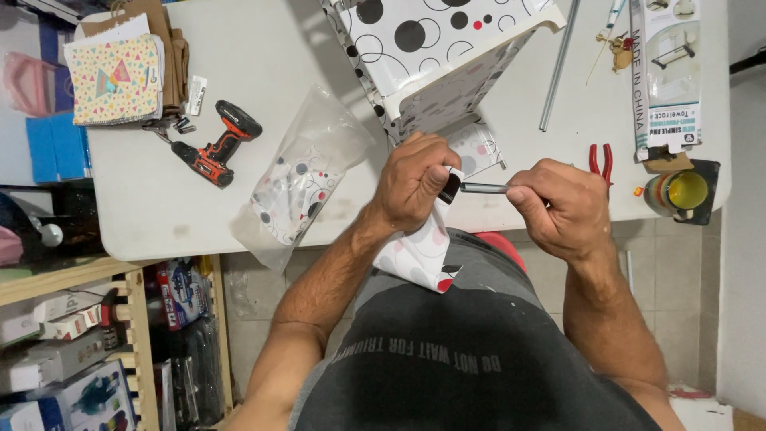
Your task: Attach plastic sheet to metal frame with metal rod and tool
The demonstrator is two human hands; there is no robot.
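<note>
My left hand (413, 182) grips a white fabric piece with black and red circles (421, 254) that hangs down over my lap, together with a small black connector (450, 187) at its top. My right hand (558, 206) is closed around a short silver metal rod (483, 188), whose tip touches the black connector. Both hands are at the near edge of the white table (263, 56).
On the table lie an orange and black cordless drill (217, 148), a clear plastic bag with patterned fabric (302, 179), a folded dotted fabric organizer (435, 52), a long metal rod (558, 68), red pliers (601, 159), a cardboard package (666, 76) and a colourful mug (678, 193). Wooden shelves (88, 319) stand at left.
</note>
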